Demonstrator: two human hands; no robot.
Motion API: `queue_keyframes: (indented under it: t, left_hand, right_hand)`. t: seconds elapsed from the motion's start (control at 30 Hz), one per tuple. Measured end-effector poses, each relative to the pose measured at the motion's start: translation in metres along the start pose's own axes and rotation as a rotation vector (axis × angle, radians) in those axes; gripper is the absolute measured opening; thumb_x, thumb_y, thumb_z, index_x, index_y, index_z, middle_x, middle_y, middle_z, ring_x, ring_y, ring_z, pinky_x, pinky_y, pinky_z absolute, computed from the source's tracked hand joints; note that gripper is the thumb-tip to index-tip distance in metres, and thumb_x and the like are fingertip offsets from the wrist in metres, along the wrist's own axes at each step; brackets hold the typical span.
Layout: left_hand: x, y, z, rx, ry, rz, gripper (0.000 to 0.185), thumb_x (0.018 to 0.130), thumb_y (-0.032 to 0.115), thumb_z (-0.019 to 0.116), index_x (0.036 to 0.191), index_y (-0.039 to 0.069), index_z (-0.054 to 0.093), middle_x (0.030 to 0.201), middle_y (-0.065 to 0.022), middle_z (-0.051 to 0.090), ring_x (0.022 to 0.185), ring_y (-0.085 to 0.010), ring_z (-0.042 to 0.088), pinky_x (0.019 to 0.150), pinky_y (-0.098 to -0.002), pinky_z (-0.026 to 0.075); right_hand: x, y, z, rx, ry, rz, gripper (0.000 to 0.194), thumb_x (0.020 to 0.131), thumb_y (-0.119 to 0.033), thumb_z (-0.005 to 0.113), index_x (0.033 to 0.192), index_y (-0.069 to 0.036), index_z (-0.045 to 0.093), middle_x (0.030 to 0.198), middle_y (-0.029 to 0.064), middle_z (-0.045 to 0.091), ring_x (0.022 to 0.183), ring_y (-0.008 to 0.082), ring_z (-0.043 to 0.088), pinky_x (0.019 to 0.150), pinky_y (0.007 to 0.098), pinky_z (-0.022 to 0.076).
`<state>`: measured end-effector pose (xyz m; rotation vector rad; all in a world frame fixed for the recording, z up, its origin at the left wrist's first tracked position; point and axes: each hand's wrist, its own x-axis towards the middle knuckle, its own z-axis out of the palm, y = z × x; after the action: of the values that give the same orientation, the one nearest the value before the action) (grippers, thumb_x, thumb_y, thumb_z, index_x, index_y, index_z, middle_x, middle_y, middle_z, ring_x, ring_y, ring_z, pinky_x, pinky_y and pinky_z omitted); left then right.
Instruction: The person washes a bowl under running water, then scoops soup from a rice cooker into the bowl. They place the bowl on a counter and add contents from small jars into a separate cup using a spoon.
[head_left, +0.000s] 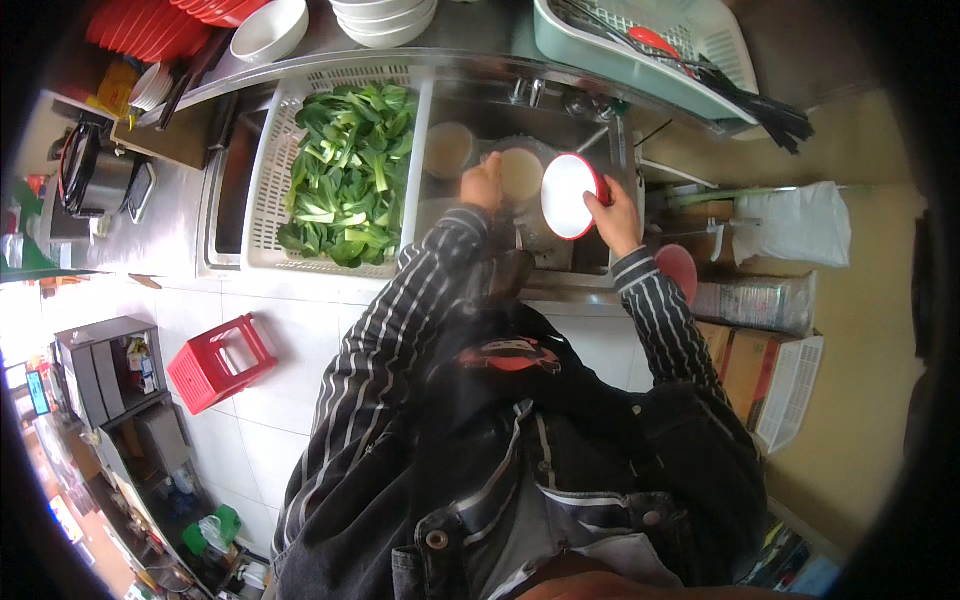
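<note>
My right hand (616, 217) grips a white bowl with a red rim (568, 196) by its right edge, tilted so that its white inside faces up. At the left rim of a pale round bowl (521, 174), my left hand (482, 182) has its thumb up and fingers curled; it appears to hold that rim. Both hands are over a stainless steel sink (553, 259). Beyond the left hand another round bowl (450, 150) with cloudy contents sits in the sink. Glare and blur hide details of the sink's bottom.
Left of the hands, a white plastic basket (262, 187) of leafy greens (352, 172) spans the sink. A faucet (536, 93) stands at the back. Above are stacked white bowls (386, 22) and a pale green basin (637, 64) with utensils. A red plastic stool (217, 367) occupies the floor.
</note>
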<state>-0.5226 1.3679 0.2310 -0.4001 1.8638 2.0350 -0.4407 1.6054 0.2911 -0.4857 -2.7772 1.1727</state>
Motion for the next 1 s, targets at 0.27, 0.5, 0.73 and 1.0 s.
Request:
queue_keyframes:
  t: [0.27,0.5,0.73,1.0]
  left_hand:
    - [0.001,-0.016,0.005,0.265,0.078,-0.018,0.060,0.096,0.047,0.052,0.081,-0.010,0.064,0.066,-0.0165,0.063,0.065,-0.0248,0.062,0.062,-0.0425,0.047]
    - [0.043,-0.083,-0.023,0.236,-0.423,0.388,0.034,0.091,0.022,0.063,0.111,-0.004,0.056,0.092,-0.0149,0.064,0.076,-0.0270,0.064,0.064,-0.0406,0.057]
    - [0.009,-0.035,-0.038,0.606,-0.579,0.308,0.034,0.087,0.003,0.064,0.120,-0.005,0.057,0.101,-0.0134,0.068,0.086,-0.0201,0.065,0.072,-0.0306,0.056]
    - [-0.096,0.192,0.029,0.572,-0.647,0.635,0.029,0.082,0.018,0.076,0.102,-0.002,0.070,0.087,-0.0088,0.072,0.071,-0.0097,0.060,0.065,-0.0278,0.050]
  right_hand:
    - [-0.023,-0.051,-0.028,-0.136,0.107,-0.147,0.059,0.078,-0.035,0.071,0.126,-0.003,0.058,0.110,0.0218,0.067,0.097,0.0364,0.066,0.084,0.0410,0.0517]
    - [-0.017,-0.006,-0.014,0.118,0.149,-0.376,0.064,0.079,-0.032,0.073,0.134,-0.006,0.052,0.121,0.0204,0.062,0.100,0.0344,0.065,0.085,0.0410,0.0516]
    - [-0.023,0.089,0.046,0.579,-0.169,0.732,0.062,0.080,-0.039,0.070,0.130,-0.007,0.051,0.120,0.0142,0.058,0.104,0.0350,0.061,0.072,0.0485,0.0595]
    - [-0.048,0.096,0.045,0.815,-0.217,0.664,0.047,0.082,-0.034,0.068,0.115,-0.001,0.060,0.090,0.0115,0.066,0.073,0.0251,0.068,0.052,0.0362,0.0591]
